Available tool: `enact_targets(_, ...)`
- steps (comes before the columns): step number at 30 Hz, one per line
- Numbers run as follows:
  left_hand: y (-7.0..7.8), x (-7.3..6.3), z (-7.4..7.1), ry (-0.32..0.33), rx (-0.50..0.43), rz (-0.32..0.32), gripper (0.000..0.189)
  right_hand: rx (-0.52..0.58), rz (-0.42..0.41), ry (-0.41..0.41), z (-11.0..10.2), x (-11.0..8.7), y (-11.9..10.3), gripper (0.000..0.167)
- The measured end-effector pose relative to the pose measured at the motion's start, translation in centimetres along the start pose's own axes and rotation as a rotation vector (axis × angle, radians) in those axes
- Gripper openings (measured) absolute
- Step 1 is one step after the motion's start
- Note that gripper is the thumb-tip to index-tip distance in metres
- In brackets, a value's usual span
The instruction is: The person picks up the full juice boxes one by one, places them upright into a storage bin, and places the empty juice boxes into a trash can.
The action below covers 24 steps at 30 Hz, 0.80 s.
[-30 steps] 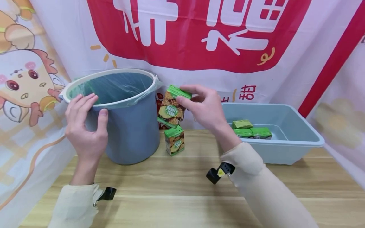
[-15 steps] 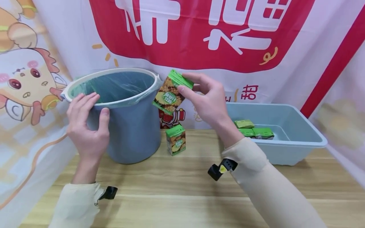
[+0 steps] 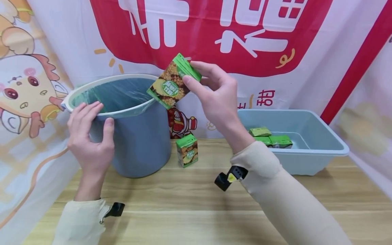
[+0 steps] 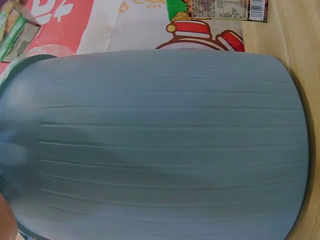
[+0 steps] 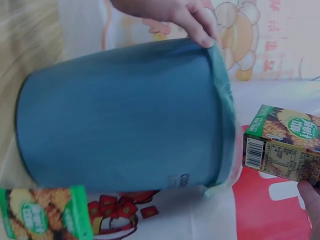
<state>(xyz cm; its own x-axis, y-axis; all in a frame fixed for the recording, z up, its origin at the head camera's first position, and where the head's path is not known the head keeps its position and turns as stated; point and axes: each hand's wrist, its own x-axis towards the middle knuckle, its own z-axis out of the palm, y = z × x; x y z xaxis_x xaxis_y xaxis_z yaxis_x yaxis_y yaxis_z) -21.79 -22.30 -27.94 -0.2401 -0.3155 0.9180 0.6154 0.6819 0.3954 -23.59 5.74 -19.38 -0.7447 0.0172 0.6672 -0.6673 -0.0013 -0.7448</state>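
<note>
In the head view my right hand pinches a green and brown drink carton by its green top end. The carton is tilted, its lower end at the right rim of a blue trash bin. My left hand holds the bin's near left rim, fingers over the edge and thumb outside. A second drink carton stands upright on the table beside the bin. The right wrist view shows the held carton just beyond the bin's mouth. Mostly bin wall fills the left wrist view.
A light blue plastic tub stands at the right with several green-topped cartons inside. A clear liner covers the bin's rim. Printed cloth hangs behind the wooden table.
My right hand has raised the drink carton up and leftward from above the standing carton to the bin's rim, tilting it further. My left hand stays at the rim.
</note>
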Motion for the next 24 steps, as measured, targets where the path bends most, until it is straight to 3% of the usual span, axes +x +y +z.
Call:
enact_targets(12,-0.1,0.0,-0.2,0.0,0.0,-0.007,0.042,0.09,0.003,0.072,3.0,0.7,-0.3,0.04)
enact_targets(19,-0.4,0.1,-0.2,0.003,0.006,-0.001,0.042,0.156,0.022,0.129,5.4,0.8,1.3,0.042)
enact_targets(24,-0.6,-0.1,-0.1,-0.001,0.004,0.002,0.042,0.114,0.028,0.134,6.9,0.4,2.5,0.043)
